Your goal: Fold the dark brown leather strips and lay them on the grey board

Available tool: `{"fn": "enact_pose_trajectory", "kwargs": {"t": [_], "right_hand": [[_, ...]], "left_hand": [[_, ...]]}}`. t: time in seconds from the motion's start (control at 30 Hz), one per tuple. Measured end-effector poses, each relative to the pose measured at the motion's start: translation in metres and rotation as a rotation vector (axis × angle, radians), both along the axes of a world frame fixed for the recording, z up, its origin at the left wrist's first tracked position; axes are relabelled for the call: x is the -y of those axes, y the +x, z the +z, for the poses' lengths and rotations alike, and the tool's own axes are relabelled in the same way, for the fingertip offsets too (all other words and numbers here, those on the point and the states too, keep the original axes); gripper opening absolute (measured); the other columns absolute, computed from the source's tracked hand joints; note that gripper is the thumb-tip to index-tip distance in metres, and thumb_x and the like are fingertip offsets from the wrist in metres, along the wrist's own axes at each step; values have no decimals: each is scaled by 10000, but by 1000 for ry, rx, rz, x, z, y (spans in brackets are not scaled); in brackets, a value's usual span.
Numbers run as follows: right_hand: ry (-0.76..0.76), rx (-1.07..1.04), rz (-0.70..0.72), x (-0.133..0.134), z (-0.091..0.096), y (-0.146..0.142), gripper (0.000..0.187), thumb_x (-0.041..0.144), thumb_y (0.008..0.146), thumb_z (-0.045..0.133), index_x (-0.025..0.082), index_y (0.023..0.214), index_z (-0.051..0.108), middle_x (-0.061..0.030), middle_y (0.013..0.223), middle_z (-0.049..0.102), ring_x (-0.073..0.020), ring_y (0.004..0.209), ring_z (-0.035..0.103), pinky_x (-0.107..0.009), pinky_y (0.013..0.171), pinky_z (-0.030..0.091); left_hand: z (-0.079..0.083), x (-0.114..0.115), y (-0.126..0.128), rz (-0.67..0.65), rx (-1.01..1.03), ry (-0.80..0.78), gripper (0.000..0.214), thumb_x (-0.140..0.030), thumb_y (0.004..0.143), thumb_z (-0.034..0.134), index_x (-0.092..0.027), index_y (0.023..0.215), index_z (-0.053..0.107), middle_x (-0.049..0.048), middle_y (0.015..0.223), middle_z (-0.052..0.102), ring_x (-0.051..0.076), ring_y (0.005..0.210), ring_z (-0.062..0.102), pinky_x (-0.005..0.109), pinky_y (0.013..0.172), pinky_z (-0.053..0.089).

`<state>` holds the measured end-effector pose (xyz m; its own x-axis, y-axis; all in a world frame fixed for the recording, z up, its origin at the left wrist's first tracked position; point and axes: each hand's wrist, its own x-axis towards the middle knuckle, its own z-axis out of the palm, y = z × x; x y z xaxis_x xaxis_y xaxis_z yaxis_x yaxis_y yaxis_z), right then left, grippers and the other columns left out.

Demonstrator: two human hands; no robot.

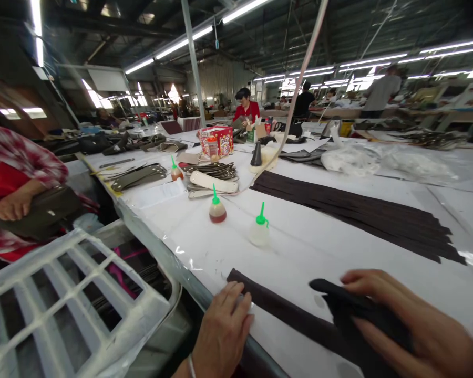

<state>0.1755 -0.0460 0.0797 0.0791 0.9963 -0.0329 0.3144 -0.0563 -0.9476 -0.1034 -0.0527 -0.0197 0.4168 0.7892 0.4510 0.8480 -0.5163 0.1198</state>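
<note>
My left hand rests at the table's near edge, its fingers curled together beside one end of a long dark brown strip. A small shiny bit shows by those fingers, too little of it to name. My right hand grips a folded black piece of cloth-like material between thumb and fingers, over the strip's other end. Whether that piece joins the strip below is hard to tell. Beyond the hands stand two squeeze bottles with green nozzles, one with clear contents and one with reddish liquid.
A stack of dark strips lies across the white table. Farther back are a red box, pale straps and plastic bags. A white plastic crate is at left, near a co-worker's hand.
</note>
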Motion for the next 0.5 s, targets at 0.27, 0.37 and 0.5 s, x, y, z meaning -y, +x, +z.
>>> {"fn": "enact_pose_trajectory", "kwargs": {"t": [0.27,0.37,0.5], "right_hand": [[667,969,573,-55,6,-126,225,17,715,527,212,824,497,-13,801,568,-189,667,510,-288,596,339],[742,1011,653,-62,-7,-141,262,-29,720,547,207,811,480,-15,828,561,-189,689,503,-297,624,347],[695,1051,722,-59,-35,-141,281,-53,744,530,205,848,492,-20,856,566,-205,720,515,-324,654,382]], "left_hand": [[1,-3,-3,10,69,-51,336,-220,883,540,-175,1215,565,125,1228,596,290,1129,569,469,932,528],[-1,-5,-6,31,89,-69,356,-256,888,548,-195,1239,559,129,1240,585,294,1132,564,477,923,524],[-3,-8,-11,51,118,-12,317,-279,910,528,-246,1221,579,101,1216,602,263,1133,570,441,926,520]]}}
